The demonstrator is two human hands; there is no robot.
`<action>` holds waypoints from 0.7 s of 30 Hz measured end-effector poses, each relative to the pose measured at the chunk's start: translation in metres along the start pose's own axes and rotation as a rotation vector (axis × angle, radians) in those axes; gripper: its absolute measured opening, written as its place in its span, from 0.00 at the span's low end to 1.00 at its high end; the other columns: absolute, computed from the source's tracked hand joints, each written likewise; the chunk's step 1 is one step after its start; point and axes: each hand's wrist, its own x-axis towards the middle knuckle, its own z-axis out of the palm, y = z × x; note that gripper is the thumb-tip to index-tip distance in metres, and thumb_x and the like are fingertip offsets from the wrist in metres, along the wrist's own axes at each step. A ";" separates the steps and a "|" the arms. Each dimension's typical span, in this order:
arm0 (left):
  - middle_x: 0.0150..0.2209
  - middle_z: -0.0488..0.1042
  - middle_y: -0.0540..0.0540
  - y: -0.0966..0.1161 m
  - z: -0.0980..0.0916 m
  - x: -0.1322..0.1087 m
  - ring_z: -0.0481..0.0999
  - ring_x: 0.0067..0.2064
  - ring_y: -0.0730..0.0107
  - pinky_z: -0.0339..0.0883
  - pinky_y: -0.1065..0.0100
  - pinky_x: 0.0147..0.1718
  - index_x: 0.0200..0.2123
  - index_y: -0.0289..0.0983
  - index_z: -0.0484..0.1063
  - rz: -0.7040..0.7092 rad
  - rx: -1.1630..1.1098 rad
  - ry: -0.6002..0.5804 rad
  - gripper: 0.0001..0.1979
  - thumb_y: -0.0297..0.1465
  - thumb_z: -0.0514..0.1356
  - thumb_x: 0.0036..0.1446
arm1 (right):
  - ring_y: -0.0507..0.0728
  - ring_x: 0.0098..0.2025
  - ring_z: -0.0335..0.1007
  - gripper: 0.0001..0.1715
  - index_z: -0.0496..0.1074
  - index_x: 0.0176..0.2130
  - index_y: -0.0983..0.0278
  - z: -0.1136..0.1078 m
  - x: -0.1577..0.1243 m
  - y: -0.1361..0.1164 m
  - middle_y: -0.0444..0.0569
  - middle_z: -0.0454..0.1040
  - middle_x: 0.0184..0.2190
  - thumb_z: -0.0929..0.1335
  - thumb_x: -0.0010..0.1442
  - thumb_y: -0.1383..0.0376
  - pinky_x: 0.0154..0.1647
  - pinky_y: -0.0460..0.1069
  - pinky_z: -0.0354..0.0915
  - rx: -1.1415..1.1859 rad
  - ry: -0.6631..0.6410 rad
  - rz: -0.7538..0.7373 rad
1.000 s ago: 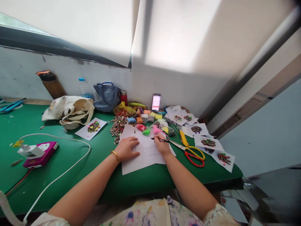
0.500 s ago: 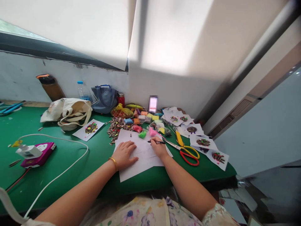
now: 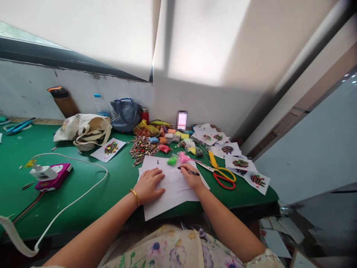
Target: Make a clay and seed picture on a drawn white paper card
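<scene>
My left hand [image 3: 151, 185] lies flat on a sheet of white paper [image 3: 157, 209], fingers apart, a gold bracelet on the wrist. A black pen [image 3: 194, 173] is pinched in my right hand [image 3: 192, 181], its tip over the upper right part of the paper. Faint pencil-like curved lines show on the sheet between the hands. One dark striped seed [image 3: 157, 162] rests near the paper's top edge. Just beyond the sheet are bags of green clay [image 3: 172, 160] and pink clay [image 3: 184, 158]. Scissors [image 3: 221, 178] with red and yellow handles lie right of my right hand.
Striped seeds [image 3: 142, 148] are heaped behind the paper, beside several bagged clay lumps [image 3: 164, 148]. Seed-decorated cards [image 3: 240, 163] overlap at right; another card [image 3: 108, 150] lies left. A phone [image 3: 182, 121] stands against the wall. A white cable [image 3: 83, 196] loops across the left side.
The view has shifted slightly. The paper has slid a little towards me, with my left hand flat on it. More of the drawn line shows beside my right hand, which still holds the pen.
</scene>
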 end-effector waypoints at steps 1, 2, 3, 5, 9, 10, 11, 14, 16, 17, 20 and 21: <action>0.62 0.63 0.44 0.000 0.000 0.000 0.57 0.64 0.52 0.45 0.50 0.63 0.56 0.44 0.67 -0.001 0.001 -0.003 0.29 0.42 0.61 0.51 | 0.56 0.37 0.71 0.16 0.75 0.40 0.59 0.000 0.000 0.000 0.44 0.76 0.34 0.62 0.58 0.56 0.37 0.48 0.65 0.006 -0.011 -0.012; 0.62 0.63 0.44 0.001 0.000 0.000 0.57 0.64 0.52 0.45 0.49 0.64 0.57 0.44 0.66 0.000 0.003 -0.004 0.28 0.41 0.61 0.51 | 0.56 0.37 0.71 0.16 0.75 0.40 0.60 -0.001 0.001 0.001 0.45 0.76 0.34 0.62 0.58 0.57 0.38 0.48 0.65 0.012 -0.019 -0.021; 0.62 0.63 0.44 0.001 0.000 0.000 0.57 0.65 0.52 0.44 0.49 0.64 0.57 0.44 0.66 0.003 0.007 -0.005 0.28 0.41 0.60 0.52 | 0.56 0.37 0.71 0.16 0.75 0.40 0.60 -0.001 0.001 0.001 0.45 0.76 0.34 0.62 0.58 0.57 0.38 0.48 0.65 0.014 -0.024 -0.026; 0.62 0.63 0.44 0.001 0.001 -0.001 0.57 0.65 0.53 0.44 0.50 0.64 0.58 0.44 0.66 0.006 0.014 -0.003 0.27 0.41 0.59 0.53 | 0.56 0.37 0.71 0.16 0.75 0.40 0.60 -0.001 0.000 0.003 0.45 0.76 0.34 0.62 0.59 0.57 0.38 0.49 0.66 0.004 -0.019 -0.032; 0.63 0.61 0.43 0.002 0.003 -0.001 0.55 0.65 0.52 0.43 0.49 0.64 0.59 0.43 0.65 0.011 0.024 -0.012 0.29 0.46 0.58 0.54 | 0.56 0.38 0.71 0.16 0.75 0.39 0.60 0.000 -0.002 0.004 0.45 0.76 0.35 0.62 0.59 0.57 0.39 0.49 0.66 -0.020 -0.006 -0.039; 0.63 0.61 0.43 0.001 0.003 -0.001 0.55 0.65 0.52 0.43 0.48 0.64 0.59 0.43 0.64 0.013 0.024 -0.018 0.31 0.48 0.58 0.54 | 0.56 0.38 0.71 0.16 0.75 0.39 0.60 0.000 -0.002 0.003 0.45 0.76 0.35 0.62 0.59 0.57 0.40 0.49 0.66 -0.021 -0.004 -0.037; 0.64 0.61 0.43 0.001 0.003 -0.001 0.55 0.66 0.52 0.43 0.48 0.64 0.59 0.43 0.64 0.012 0.024 -0.025 0.32 0.50 0.58 0.54 | 0.56 0.38 0.71 0.16 0.75 0.39 0.60 0.000 -0.003 0.002 0.45 0.76 0.35 0.62 0.59 0.57 0.40 0.49 0.66 -0.019 -0.004 -0.033; 0.64 0.61 0.43 0.000 0.003 -0.001 0.55 0.66 0.52 0.43 0.48 0.64 0.59 0.43 0.64 0.009 0.022 -0.037 0.33 0.51 0.59 0.53 | 0.56 0.38 0.71 0.15 0.75 0.39 0.60 -0.001 -0.003 -0.001 0.45 0.76 0.35 0.63 0.58 0.57 0.40 0.49 0.66 0.003 -0.007 -0.007; 0.64 0.61 0.43 -0.001 0.004 -0.001 0.55 0.66 0.52 0.43 0.48 0.64 0.58 0.43 0.64 0.010 0.020 -0.034 0.33 0.51 0.59 0.52 | 0.56 0.37 0.71 0.15 0.74 0.39 0.61 -0.001 -0.003 -0.002 0.45 0.76 0.35 0.64 0.56 0.58 0.39 0.49 0.66 0.022 -0.020 0.012; 0.64 0.61 0.43 -0.001 0.004 -0.001 0.55 0.66 0.52 0.43 0.48 0.64 0.58 0.43 0.64 0.010 0.020 -0.031 0.33 0.51 0.59 0.52 | 0.56 0.36 0.71 0.15 0.74 0.39 0.61 0.000 -0.002 -0.002 0.45 0.76 0.35 0.65 0.55 0.58 0.38 0.48 0.66 0.023 -0.022 0.021; 0.64 0.61 0.43 0.000 0.005 -0.001 0.55 0.65 0.52 0.42 0.49 0.64 0.59 0.43 0.64 0.011 0.018 -0.024 0.33 0.51 0.59 0.52 | 0.55 0.33 0.70 0.13 0.74 0.37 0.60 0.003 -0.001 0.001 0.44 0.76 0.33 0.64 0.53 0.60 0.35 0.48 0.65 -0.032 0.010 0.044; 0.64 0.61 0.43 0.000 0.005 -0.001 0.55 0.65 0.53 0.42 0.49 0.64 0.59 0.43 0.64 0.011 0.015 -0.023 0.33 0.51 0.59 0.52 | 0.55 0.32 0.69 0.12 0.74 0.35 0.60 0.005 -0.001 0.002 0.44 0.75 0.31 0.64 0.53 0.60 0.33 0.48 0.64 -0.063 0.036 0.052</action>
